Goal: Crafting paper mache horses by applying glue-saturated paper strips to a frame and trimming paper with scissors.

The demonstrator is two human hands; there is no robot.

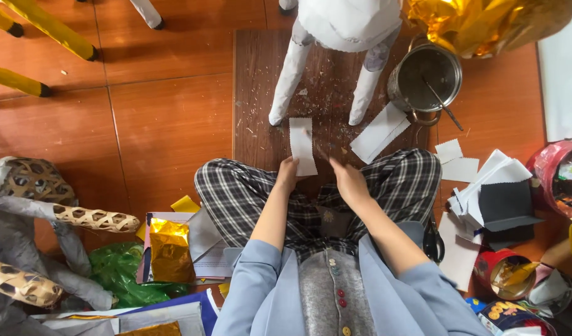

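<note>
A reddish-brown tiled floor (168,118) carries a dark wooden board (255,93) strewn with small scraps, and on it stand the white paper-covered legs of a figure (292,81). The person sits cross-legged in black-and-white checked trousers (236,199) just before the board. To the right of the figure's legs stands a round metal pot (423,78) with a thin stick leaning in it, and beside it lies a loose white paper strip (379,132). A heap of white and grey paper pieces (491,193) lies further right. The left hand (288,174) pinches the lower edge of a white rectangular paper slip (302,146), held over the board. The right hand (350,180) is curled beside it; whether it holds anything cannot be told.
</note>
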